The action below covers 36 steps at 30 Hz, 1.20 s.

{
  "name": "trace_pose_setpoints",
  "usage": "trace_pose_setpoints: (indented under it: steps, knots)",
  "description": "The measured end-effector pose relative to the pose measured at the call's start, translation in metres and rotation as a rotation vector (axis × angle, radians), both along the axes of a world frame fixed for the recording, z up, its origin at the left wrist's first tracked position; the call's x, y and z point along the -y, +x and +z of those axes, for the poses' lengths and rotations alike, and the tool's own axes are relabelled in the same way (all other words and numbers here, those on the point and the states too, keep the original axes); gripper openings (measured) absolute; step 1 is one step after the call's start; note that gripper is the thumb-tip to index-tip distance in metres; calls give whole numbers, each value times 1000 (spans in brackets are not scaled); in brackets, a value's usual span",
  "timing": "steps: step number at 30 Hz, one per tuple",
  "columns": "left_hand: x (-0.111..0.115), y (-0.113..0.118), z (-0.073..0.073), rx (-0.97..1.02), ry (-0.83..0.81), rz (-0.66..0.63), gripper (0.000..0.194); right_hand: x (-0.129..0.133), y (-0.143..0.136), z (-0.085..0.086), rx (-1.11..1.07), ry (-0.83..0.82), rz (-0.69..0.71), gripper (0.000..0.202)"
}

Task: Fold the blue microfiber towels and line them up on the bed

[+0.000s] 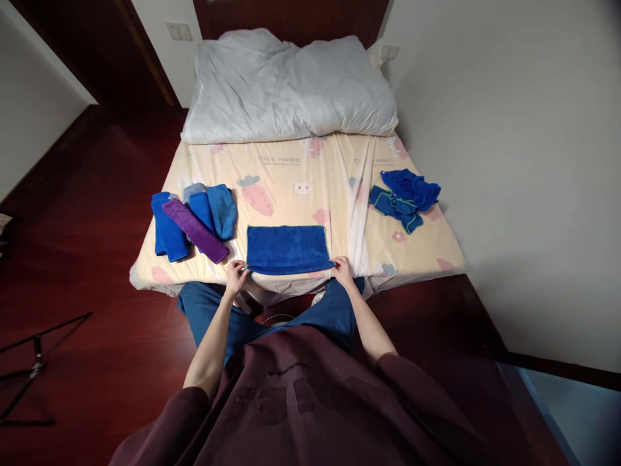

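- In the head view, a white quilt (pixel 291 90) lies along the bed's (pixel 284 210) far edge.
- Near the left edge, towards the near left corner, a purple cloth (pixel 195 231) lies slantwise over folded blue cloths (pixel 167 230), just beside the left hand.
- Crumpled blue cloths (pixel 412 188) with some green edging lie by the right edge, well apart from the right hand.
- The blue towel (pixel 287 244) lies flat at the middle of the near edge, its long axis running left to right, roughly parallel to that edge; its near side forms a narrow band.
- The left hand (pixel 236 277) has its fingers nearly closed, pinching the towel's near left corner.
- The right hand (pixel 343 272) likewise grasps the near right corner between nearly closed fingers.
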State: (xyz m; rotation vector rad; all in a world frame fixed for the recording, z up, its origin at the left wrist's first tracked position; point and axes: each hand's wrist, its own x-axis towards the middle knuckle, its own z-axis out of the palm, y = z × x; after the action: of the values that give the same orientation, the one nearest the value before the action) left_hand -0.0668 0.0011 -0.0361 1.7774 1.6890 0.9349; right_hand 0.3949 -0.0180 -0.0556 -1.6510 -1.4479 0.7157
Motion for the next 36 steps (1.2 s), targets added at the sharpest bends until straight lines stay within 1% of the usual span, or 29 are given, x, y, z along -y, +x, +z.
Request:
trace_pose_setpoints:
  steps: [1, 2, 4, 6, 9, 12, 17, 23, 27, 29, 31, 32, 34, 36]
  knots:
    - [-2, 1, 0, 11, -2, 39, 21, -1, 0, 1, 16, 9, -15, 18]
    - [-3, 2, 0, 20, -3, 77, 24, -1, -1, 2, 27, 16, -30, 20]
    - [-5, 4, 0, 37, 6, 136, 31, -3, -2, 4, 39, 25, -47, 33]
    - [-6, 5, -1, 52, 18, 162, 36, -5, -4, 5, 43, 32, -50, 43]
    - [-9, 6, -1, 55, 16, 186, 37, -6, -5, 6, 42, 33, -65, 48]
    - [-14, 6, -1, 30, 22, 192, 34, -5, -6, 7, 34, 36, -87, 48]
    - [-20, 6, -1, -35, 36, 209, 32, 0, -7, 10, 23, 42, -124, 42]
    - [-21, 9, -5, -64, 22, 232, 32, 1, -8, 11, 17, 45, -158, 38]
    - [-16, 11, 0, -88, 26, 242, 30, 4, -10, 13, 11, 49, -188, 35]
    - [-10, 12, 7, -116, 77, 213, 32, 10, -13, 18, 38, 89, -219, 35]
    - [-1, 12, 14, -160, 145, 120, 40, 16, -17, 26, 100, 153, -207, 36]
    - [2, 13, 18, -183, 167, 47, 43, 19, -20, 30, 139, 180, -166, 37]
    - [6, 14, 22, -226, 176, -120, 46, 23, -25, 38, 213, 202, -29, 37]
    - [5, 16, 22, -263, 155, -251, 46, 23, -30, 41, 294, 189, 115, 40]
